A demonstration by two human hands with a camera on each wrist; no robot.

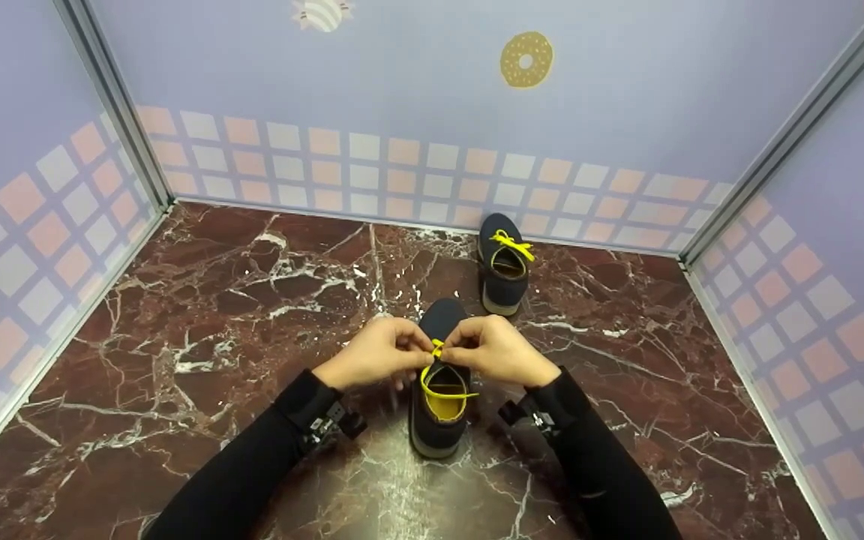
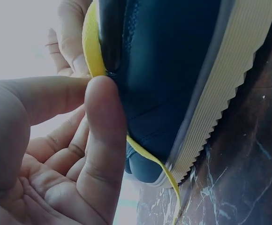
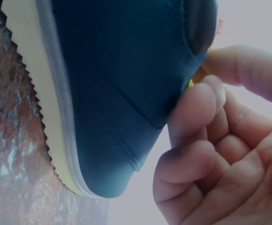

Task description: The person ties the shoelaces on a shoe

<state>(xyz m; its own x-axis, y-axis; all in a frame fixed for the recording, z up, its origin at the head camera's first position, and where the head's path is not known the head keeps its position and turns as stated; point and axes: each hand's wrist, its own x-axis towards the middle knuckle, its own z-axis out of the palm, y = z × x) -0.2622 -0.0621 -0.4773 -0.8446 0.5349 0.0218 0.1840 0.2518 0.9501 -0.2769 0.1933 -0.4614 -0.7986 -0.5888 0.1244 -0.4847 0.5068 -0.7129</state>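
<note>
The left hand (image 1: 379, 352) comes in from 9 o'clock and the right hand (image 1: 505, 351) from 3 o'clock, and they almost meet in the middle. The left hand's fingers pinch the yellow lace (image 1: 456, 395) between the thumb and the first finger. The right hand's fingers pinch it too, though its own wrist view shows just a speck of yellow. The tips hide the knot, so I can't tell how it goes. One part of the lace curves over the shoe's hole, and a loose end points to 3 o'clock.

This near shoe (image 1: 436, 433) is dark, with a yellow inside. It sits flat on the floor (image 1: 289, 300) under both hands, toe to 12 o'clock.

Up at 1 o'clock is the far shoe (image 1: 505, 291), close to the wall (image 1: 402, 82). Its bow (image 1: 507, 241) is all made, so I think that one is done. The near shoe shows no full bow, so it looks about half way: its loops need making and pulling snug.
</note>
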